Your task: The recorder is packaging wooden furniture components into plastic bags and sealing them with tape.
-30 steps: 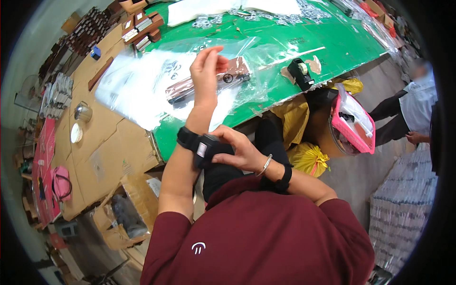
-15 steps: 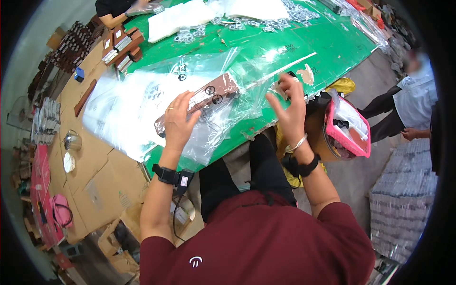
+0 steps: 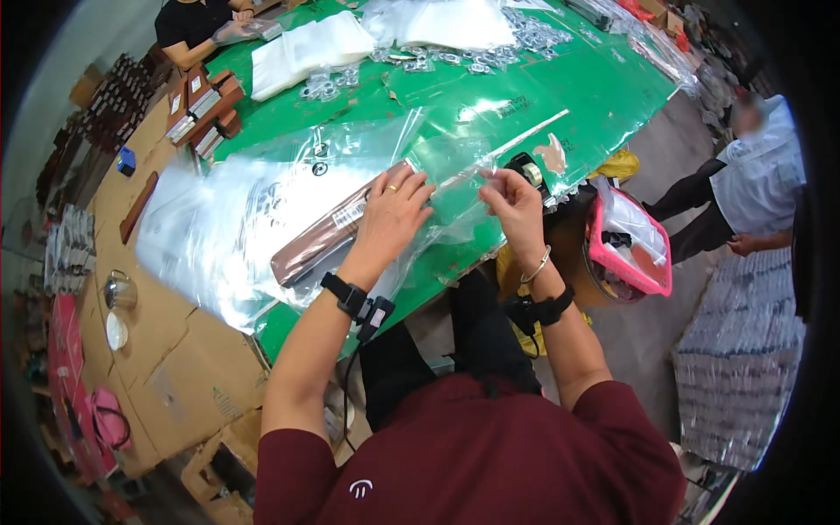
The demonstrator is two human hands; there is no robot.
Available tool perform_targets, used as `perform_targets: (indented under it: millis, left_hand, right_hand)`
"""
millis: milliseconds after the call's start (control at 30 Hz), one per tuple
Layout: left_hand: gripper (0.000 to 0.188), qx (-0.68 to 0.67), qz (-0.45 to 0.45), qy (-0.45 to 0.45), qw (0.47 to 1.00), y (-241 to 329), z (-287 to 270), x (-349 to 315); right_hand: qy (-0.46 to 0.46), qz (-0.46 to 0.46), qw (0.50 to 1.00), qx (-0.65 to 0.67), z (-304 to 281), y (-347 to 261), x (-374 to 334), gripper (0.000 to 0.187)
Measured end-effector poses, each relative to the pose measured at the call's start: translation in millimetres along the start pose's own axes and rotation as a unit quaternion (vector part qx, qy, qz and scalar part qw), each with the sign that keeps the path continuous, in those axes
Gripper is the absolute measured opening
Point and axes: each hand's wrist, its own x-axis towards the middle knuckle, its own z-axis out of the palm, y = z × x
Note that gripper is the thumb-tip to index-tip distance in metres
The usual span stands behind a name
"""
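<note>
A long brown bar [image 3: 317, 241], perhaps wooden, lies slantwise inside a clear plastic bag [image 3: 455, 166]; a white barcode label [image 3: 348, 215] shows on it. My left hand [image 3: 390, 220] rests over the bar's upper right part, fingers stretched and slightly spread on the plastic. To its right, my right hand [image 3: 516, 214] is raised over the table edge, thumb and fingertips pinched together by the loose end of the bag. Whatever lies in that pinch is too small to make out. Just beyond this hand sits a black tape dispenser [image 3: 527, 171], partly hidden by it.
Flat clear bags [image 3: 197, 214] lie under the bar on the green table [image 3: 420, 101]. Brown blocks [image 3: 203, 103] stand far left; small bagged rings [image 3: 534, 33] lie at the back. A pink basket [image 3: 661, 271] stands right. One person [image 3: 197, 31] sits far left, another [image 3: 752, 166] stands right.
My left hand has moved right along the bar. My right hand has gone from spread fingers to a pinch. The bar now shows a barcode label where round black marks were seen.
</note>
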Motion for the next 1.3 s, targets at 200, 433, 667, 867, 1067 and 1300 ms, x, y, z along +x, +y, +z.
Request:
perform_targets:
  millis: [200,433,667,867,1067,1300]
  left_hand:
    - [0.037,-0.018,-0.007,-0.007,1.000,3.6,0.2,7.7]
    - [0.036,-0.039,-0.019,0.011,0.999,-0.2,10.4,0.8]
    - [0.033,-0.030,-0.015,0.010,0.999,1.7,8.6,6.1]
    - [0.030,-0.068,-0.027,0.024,0.997,-5.0,11.5,2.6]
    - [0.033,-0.287,-0.102,0.058,0.951,-11.1,7.9,2.9]
    - [0.062,-0.613,-0.178,0.227,0.736,-24.9,18.3,-0.2]
  right_hand:
    - [-0.009,0.046,0.999,0.021,-15.4,-0.1,-4.5,0.032]
    - [-0.100,0.202,0.970,0.088,-14.6,-26.8,21.3,0.052]
    - [-0.135,0.173,0.975,0.029,3.1,-22.1,72.3,0.038]
    - [-0.185,0.100,0.976,0.062,28.3,-25.1,74.4,0.023]
    - [-0.249,0.068,0.966,0.025,37.4,-35.1,57.4,0.026]
    - [-0.281,0.009,0.949,-0.140,89.2,-14.0,32.5,0.022]
